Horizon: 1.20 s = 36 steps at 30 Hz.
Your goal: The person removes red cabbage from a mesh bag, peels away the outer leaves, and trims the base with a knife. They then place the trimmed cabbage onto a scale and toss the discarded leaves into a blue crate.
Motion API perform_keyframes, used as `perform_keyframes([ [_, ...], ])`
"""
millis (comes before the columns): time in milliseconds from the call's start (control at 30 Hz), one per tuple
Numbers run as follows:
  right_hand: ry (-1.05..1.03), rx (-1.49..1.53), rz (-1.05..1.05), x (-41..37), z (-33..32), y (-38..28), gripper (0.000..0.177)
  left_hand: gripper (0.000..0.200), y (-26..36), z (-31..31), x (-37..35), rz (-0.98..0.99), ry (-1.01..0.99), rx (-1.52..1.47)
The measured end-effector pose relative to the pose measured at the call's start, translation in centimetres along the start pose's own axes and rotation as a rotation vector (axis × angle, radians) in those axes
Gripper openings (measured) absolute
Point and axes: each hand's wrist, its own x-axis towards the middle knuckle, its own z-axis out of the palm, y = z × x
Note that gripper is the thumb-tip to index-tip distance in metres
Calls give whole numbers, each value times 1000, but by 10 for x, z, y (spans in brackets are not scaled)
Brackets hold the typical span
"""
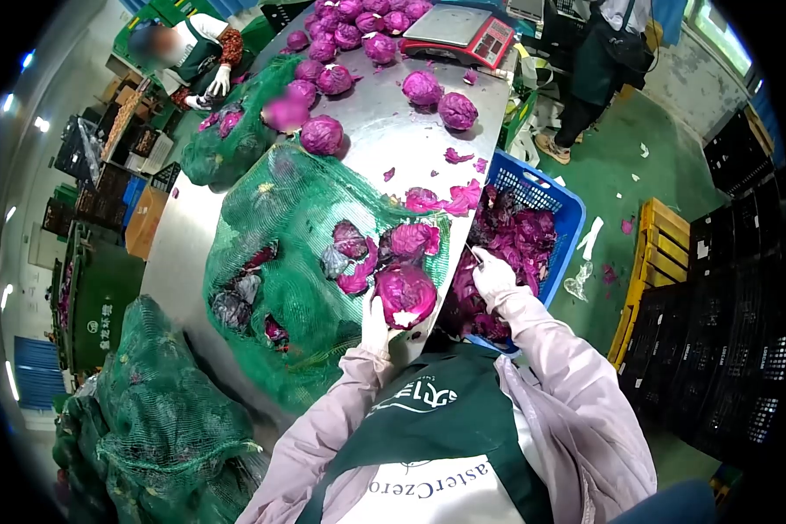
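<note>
Steel table (393, 148) carries a green net sack (271, 218), opened, with leaf scraps on it. Loose cabbages (322, 134) and a red scale (460, 32) sit at the far end. Blue crate (546, 194) of trimmed leaves stands just beside the table's right edge. A co-worker (203, 54) is bent over another sack.

Left hand (375, 327), gloved, grasps a red cabbage (405, 295) from beneath. Right hand (495, 278) is clenched on a knife (472, 254), blade barely visible, over the crate. The cabbage sits at the table's near edge, just left of the right hand and not touching it.
</note>
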Motion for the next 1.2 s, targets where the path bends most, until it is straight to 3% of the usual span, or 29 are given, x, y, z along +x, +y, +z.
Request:
perform_keyframes([
  [67, 50, 248, -138, -11, -29, -29, 42, 48, -11, -13, 6, 178, -30, 216],
  [100, -56, 310, -198, -18, -54, -57, 44, 48, -15, -15, 6, 290, -45, 382],
  [133, -298, 242, -177, -18, -60, -68, 52, 47, -16, -15, 6, 403, -64, 548],
  [200, -488, 63, -220, -29, -66, -90, 60, 46, 6, 10, -13, 396, -62, 635],
  [267, -505, 65, -212, -30, -55, -93, 62, 46, 11, 17, -17, 372, -89, 643],
  [433, -438, -53, -245, -16, -45, -79, 26, 46, 17, 18, -23, 388, -113, 745],
  [467, -447, -151, -364, -7, -37, -60, 23, 47, 19, 18, -23, 379, -126, 751],
  [500, -312, -95, -291, -4, -33, -48, 21, 47, 21, 16, -24, 369, -138, 759],
  [533, -175, -39, -219, -2, -27, -36, 20, 47, 20, 13, -24, 395, -157, 781],
  [567, -176, -66, -118, -5, -28, -37, 20, 48, 20, 10, -21, 426, -175, 800],
  [667, -172, 179, -361, -21, -53, -67, 37, 49, 22, 13, -22, 381, -167, 813],
  [700, -341, 231, -328, -25, -67, -83, 40, 49, 26, 16, -24, 393, -187, 831],
  [800, -389, 15, -413, -23, -57, -90, 36, 49, 33, 17, -23, 412, -231, 899],
  [900, -439, -124, -336, -14, -59, -102, 33, 48, 42, 20, -22, 385, -257, 893],
  [933, -347, -79, -326, -6, -39, -87, 28, 48, 43, 19, -25, 366, -266, 881],
  [1000, -237, -119, -388, 9, -20, -61, 25, 48, 40, 12, -26, 525, -362, 993],
  [1033, -345, -129, -346, 15, -13, -53, 25, 47, 38, 10, -26, 551, -356, 1009],
  [1133, -328, -33, -200, 14, 2, -38, 27, 42, 26, -3, -16, 522, -305, 877],
  [1200, -193, 64, -100, 7, -19, -41, 22, 36, 27, -3, -15, 448, -247, 694],
])
